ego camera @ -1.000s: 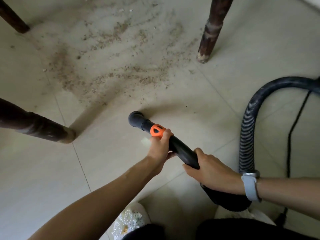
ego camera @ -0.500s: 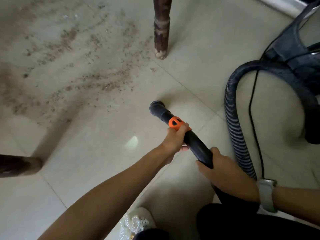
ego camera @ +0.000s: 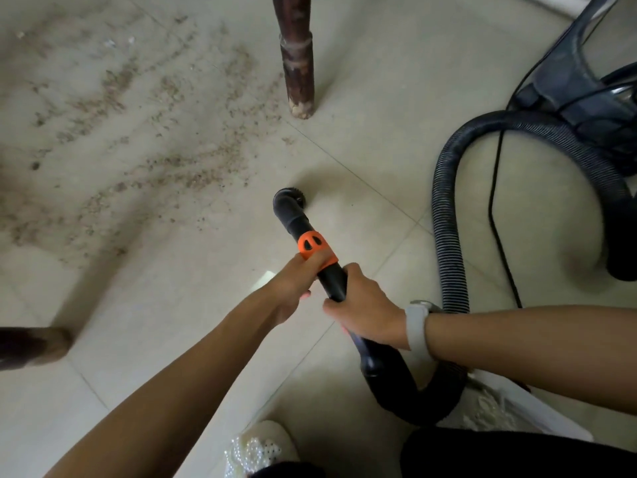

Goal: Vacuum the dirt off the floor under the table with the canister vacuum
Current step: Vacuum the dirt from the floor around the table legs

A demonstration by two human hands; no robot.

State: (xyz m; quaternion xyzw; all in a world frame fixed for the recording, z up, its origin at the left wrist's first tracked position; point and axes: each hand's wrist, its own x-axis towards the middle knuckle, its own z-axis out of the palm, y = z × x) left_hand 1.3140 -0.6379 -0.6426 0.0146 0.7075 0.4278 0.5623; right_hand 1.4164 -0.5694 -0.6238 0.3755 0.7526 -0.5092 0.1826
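The fingers (ego camera: pixel 336 307) of the right hand (ego camera: pixel 365 312) are wrapped round the black wand (ego camera: pixel 331 277) low on its shaft. The left hand (ego camera: pixel 296 281) grips the same wand higher up, its thumb lying over the orange collar (ego camera: pixel 312 248); its other fingers curl round the far side and are mostly hidden. A pale wristband (ego camera: pixel 418 329) sits on the right wrist.

Beyond the collar the wand ends in a round brush nozzle (ego camera: pixel 287 200), which sits at or just above the pale tile floor (ego camera: pixel 362 139); whether it touches cannot be told. Compared with a second ago, the view has swung to the right: the canister vacuum (ego camera: pixel 586 84) now shows at the upper right, its ribbed hose (ego camera: pixel 448 236) looping down to the wand, with a thin black cord (ego camera: pixel 496 215) beside it. The nozzle also points more straight ahead than it did.

The dirt (ego camera: pixel 144 132) spreads in gritty streaks to the left and ahead of the nozzle, between the near bench leg (ego camera: pixel 298 63) and a second bench leg (ego camera: pixel 31 343) at the left edge. Its nearest edge lies near the nozzle but not under it, and the patch looks undiminished. In my judgement the cleaning proper has hardly begun; the nozzle must next be swept left and forward into the grit, steering clear of the near leg.
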